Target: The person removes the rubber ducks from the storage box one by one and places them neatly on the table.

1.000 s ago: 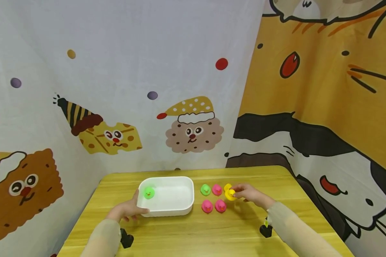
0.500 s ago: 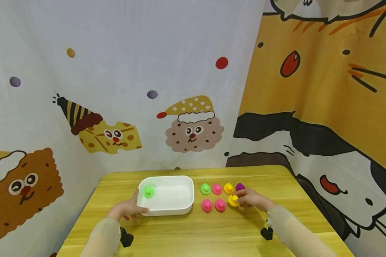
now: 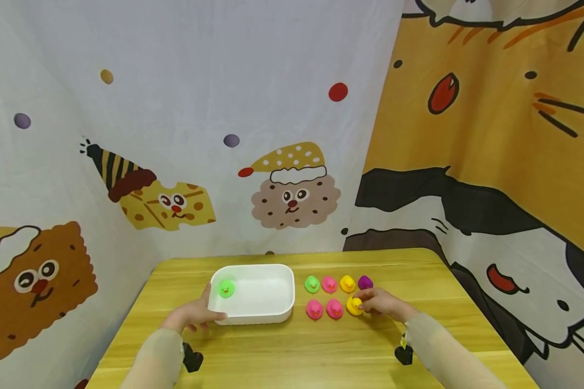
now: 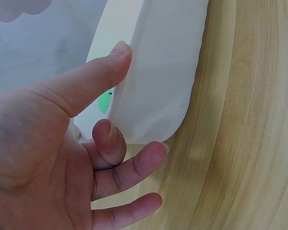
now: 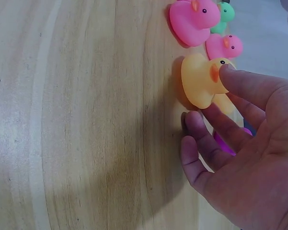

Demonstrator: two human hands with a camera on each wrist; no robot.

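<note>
My right hand [image 3: 382, 302] pinches a yellow rubber duck [image 3: 354, 306] between thumb and fingers. The duck [image 5: 197, 81] appears upright on the table in the right wrist view, the thumb against its head. Beside it in the front row sit two pink ducks [image 3: 324, 309]. Behind stand a green duck [image 3: 312, 284], a pink duck [image 3: 329, 284], another yellow duck [image 3: 347, 283] and a purple duck [image 3: 365, 282]. My left hand [image 3: 192, 314] holds the near left corner of a white tray [image 3: 292, 302], its thumb [image 4: 98, 76] at the rim. Inside lies one green duck [image 3: 226, 288].
The wooden table [image 3: 292, 356] runs back to a white cloth wall [image 3: 272, 65] printed with cartoon figures. At the right hangs a large cat-printed cloth [image 3: 443, 151]. The tray stands left of the duck rows.
My right hand has brought the yellow duck from over the back row towards me, to the right end of the front row. The back yellow and purple ducks now show. My left hand stays.
</note>
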